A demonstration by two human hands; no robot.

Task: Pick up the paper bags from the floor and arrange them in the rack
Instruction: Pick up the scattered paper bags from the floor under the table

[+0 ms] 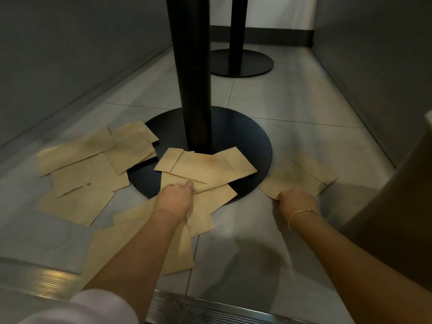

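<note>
flat brown paper bags (194, 168) lie scattered and overlapping on the floor, some across a black round base.

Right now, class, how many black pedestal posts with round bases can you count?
2: the near post stands centre, paper bags overlapping its round base; the far post stands behind it, partly hidden.

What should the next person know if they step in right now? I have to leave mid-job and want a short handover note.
Left hand: fingers curled on the edge of a paper bag in the middle pile, which lies partly on the black round base of the post.
Right hand: grips the near edge of the bags on the right, which lie on the floor tiles.
More bags are scattered at the left and near the left forearm.
Done: nothing is visibly racked; the rack is out of view.
Left: gather all bags and arrange them in the rack.
</note>
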